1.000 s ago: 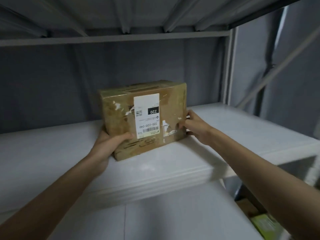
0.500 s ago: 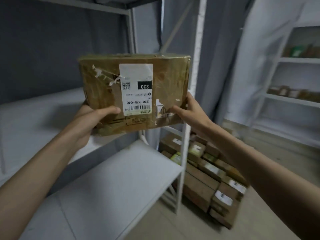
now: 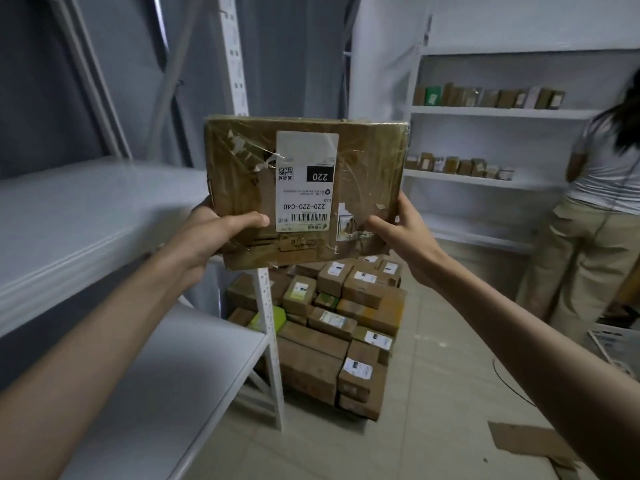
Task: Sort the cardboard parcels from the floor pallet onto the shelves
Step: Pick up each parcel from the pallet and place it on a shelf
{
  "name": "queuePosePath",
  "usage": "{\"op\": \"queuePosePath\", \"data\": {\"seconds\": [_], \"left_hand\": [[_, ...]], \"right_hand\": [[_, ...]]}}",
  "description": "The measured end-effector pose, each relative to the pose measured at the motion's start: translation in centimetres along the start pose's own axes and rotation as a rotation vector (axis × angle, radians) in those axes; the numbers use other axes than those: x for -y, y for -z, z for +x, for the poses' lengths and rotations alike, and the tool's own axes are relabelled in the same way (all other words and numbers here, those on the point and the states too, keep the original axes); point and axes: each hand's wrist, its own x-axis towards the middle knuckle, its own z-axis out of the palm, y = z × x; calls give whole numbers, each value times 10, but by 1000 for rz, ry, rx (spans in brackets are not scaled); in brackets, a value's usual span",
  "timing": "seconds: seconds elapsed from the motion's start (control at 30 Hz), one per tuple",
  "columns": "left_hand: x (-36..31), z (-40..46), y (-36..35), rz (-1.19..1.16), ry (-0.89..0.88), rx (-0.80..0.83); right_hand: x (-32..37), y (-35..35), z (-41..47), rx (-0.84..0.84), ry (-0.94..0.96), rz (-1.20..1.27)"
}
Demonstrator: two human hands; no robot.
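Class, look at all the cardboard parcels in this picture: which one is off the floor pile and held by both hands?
The tape-wrapped parcel bearing the upside-down white label "220": the left hand and right hand grip its lower corners, while the other parcels lie stacked on the floor.

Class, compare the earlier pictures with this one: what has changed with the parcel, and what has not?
The parcel came up off the grey shelf and now hangs in the air over the floor pile. Unchanged: left hand and right hand both still grip it, label upside down.
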Motion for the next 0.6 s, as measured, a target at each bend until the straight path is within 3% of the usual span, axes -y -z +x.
{"op": "queuePosePath", "data": {"seconds": [0.3,0.6], "left_hand": [[19,110,-149,27,116,44],[64,184,-223,68,198,26]], "right_hand": [[-98,124,74,-30,-102,-30],[-196,163,139,34,-237,-27]]}}
